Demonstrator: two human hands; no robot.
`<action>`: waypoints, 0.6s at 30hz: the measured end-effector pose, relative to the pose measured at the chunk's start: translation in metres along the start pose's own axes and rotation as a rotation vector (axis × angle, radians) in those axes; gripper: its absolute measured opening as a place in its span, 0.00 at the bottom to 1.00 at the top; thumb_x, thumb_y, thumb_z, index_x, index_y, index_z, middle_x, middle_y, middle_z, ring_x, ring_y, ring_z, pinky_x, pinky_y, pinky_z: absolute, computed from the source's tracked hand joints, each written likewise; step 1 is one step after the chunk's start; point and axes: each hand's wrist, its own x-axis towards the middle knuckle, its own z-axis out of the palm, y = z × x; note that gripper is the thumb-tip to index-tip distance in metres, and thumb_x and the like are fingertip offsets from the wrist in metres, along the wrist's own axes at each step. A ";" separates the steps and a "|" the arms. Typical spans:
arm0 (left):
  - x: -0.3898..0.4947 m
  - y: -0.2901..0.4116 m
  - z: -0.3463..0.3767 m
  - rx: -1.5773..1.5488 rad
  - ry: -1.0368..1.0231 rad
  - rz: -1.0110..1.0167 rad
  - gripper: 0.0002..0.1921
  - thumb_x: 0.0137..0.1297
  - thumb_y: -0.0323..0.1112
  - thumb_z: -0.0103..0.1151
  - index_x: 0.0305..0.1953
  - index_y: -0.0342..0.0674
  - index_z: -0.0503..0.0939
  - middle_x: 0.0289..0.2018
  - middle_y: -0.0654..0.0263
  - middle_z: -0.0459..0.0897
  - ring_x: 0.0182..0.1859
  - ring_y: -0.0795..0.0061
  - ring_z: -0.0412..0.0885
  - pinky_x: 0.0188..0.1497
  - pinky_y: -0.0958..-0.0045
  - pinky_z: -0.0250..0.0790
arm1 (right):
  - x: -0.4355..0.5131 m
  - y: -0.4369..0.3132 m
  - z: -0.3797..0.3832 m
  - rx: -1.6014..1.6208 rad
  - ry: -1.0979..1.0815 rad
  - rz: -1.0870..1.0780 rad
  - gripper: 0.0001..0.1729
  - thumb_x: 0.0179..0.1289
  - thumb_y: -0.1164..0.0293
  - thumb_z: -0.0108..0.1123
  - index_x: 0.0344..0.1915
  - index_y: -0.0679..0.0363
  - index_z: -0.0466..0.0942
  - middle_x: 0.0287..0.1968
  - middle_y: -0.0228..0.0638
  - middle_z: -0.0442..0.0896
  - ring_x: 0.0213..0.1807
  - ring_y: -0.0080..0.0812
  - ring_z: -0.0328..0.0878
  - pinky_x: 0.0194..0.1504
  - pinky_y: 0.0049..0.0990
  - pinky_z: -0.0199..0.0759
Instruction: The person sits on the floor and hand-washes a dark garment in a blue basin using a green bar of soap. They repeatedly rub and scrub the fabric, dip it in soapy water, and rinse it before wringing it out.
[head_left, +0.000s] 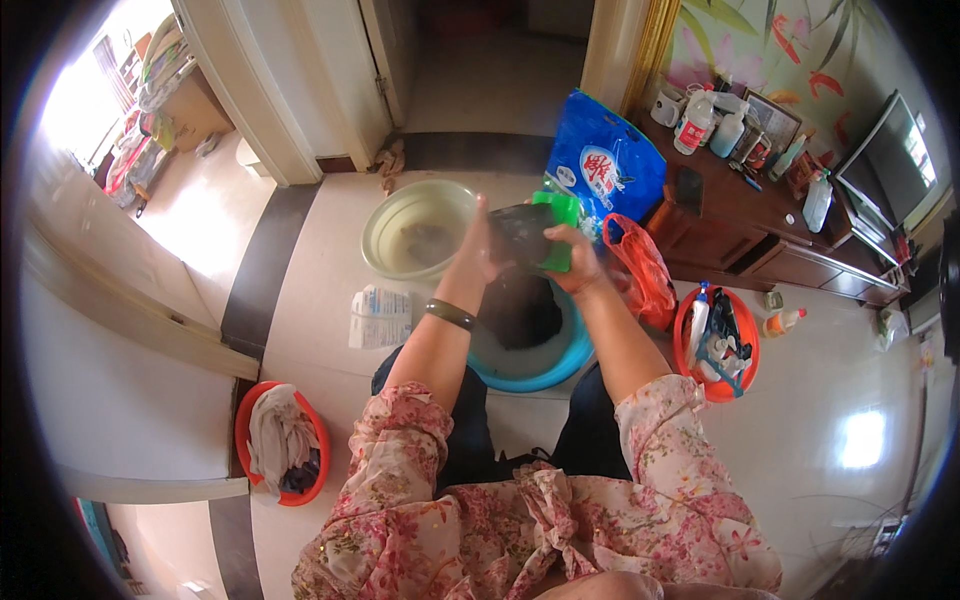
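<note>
Above a blue basin (491, 379), my right hand (576, 259) grips a green block-like object (559, 261), too blurred to identify. Between both hands is a dark, wet-looking cloth (519, 229). My left hand (476, 240) holds its left side, the fingers pointing away from me; the hand's inner side is partly hidden. A dark bangle is on the left wrist. The basin stands on the floor before my knees, with cloudy water and a black cloth (525, 319) in it. Just beyond, at left, a pale green basin (375, 247) contains a little murky water and something greyish.
An opened, printed packet (380, 319) lies left of the basin. At right stand a blue detergent bag (600, 161), a red plastic bag (645, 277) and a red basin (682, 360) of bottles. Another red basin (321, 480) holds clothes. A wooden cabinet (720, 240) edges the right side.
</note>
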 end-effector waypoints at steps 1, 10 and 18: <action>-0.004 0.002 0.000 0.105 -0.019 -0.012 0.47 0.62 0.77 0.32 0.60 0.36 0.70 0.50 0.54 0.81 0.49 0.60 0.81 0.55 0.55 0.73 | -0.001 -0.004 0.001 0.000 -0.019 -0.005 0.29 0.53 0.71 0.54 0.58 0.61 0.71 0.49 0.39 0.80 0.47 0.36 0.81 0.48 0.36 0.78; -0.009 -0.043 0.008 0.034 -0.512 -0.492 0.59 0.48 0.87 0.30 0.57 0.30 0.73 0.56 0.40 0.75 0.60 0.45 0.73 0.64 0.53 0.63 | -0.011 -0.020 -0.001 0.359 -0.193 -0.039 0.34 0.56 0.67 0.55 0.65 0.57 0.63 0.59 0.45 0.73 0.57 0.47 0.75 0.50 0.51 0.77; 0.014 -0.021 0.018 -0.563 -0.278 0.417 0.24 0.70 0.50 0.40 0.51 0.33 0.73 0.52 0.55 0.77 0.53 0.58 0.75 0.60 0.58 0.65 | -0.006 -0.027 -0.022 0.245 0.000 0.020 0.30 0.60 0.59 0.60 0.61 0.55 0.69 0.58 0.42 0.75 0.56 0.47 0.75 0.50 0.50 0.75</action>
